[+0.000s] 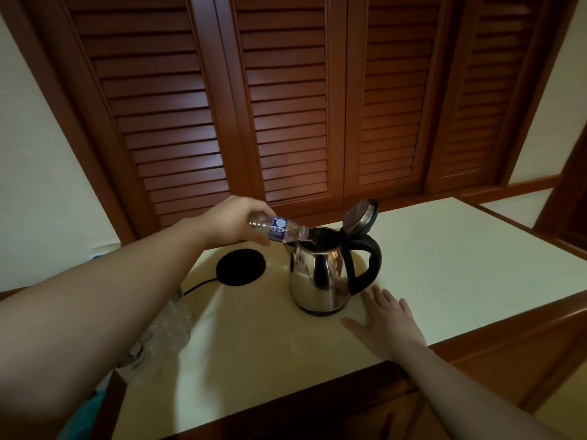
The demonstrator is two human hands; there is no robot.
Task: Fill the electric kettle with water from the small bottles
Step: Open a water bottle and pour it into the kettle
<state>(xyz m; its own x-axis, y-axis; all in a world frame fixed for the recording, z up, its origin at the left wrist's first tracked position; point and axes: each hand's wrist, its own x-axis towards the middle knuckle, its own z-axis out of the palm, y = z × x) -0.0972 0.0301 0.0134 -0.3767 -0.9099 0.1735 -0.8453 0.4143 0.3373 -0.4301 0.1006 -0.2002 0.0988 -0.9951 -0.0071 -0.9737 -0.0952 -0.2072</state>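
A person tips a small bottle (279,230) over the open mouth of an electric kettle (320,274), the left hand (236,222) wrapped around the bottle's base end, fingers clamped on the clear plastic, its neck resting at the kettle's rim. The steel kettle stands on a pale table (444,249), lid (360,215) hinged upright, black handle (368,265) turned toward the right hand (387,322), which lies flat on the table just beside the kettle's foot, fingers spread and holding nothing. The round black base (240,266) with its cord sits apart, to the left of the kettle. More clear plastic bottles (168,325) show near the table's left edge, partly hidden under the forearm. The thin bottle looks light and easily crushed, so a grip low on its body, gentle rather than tight, likely serves best; the kettle will grow heavier as it fills and is probably best lifted by its handle, the polished wall being slippery.
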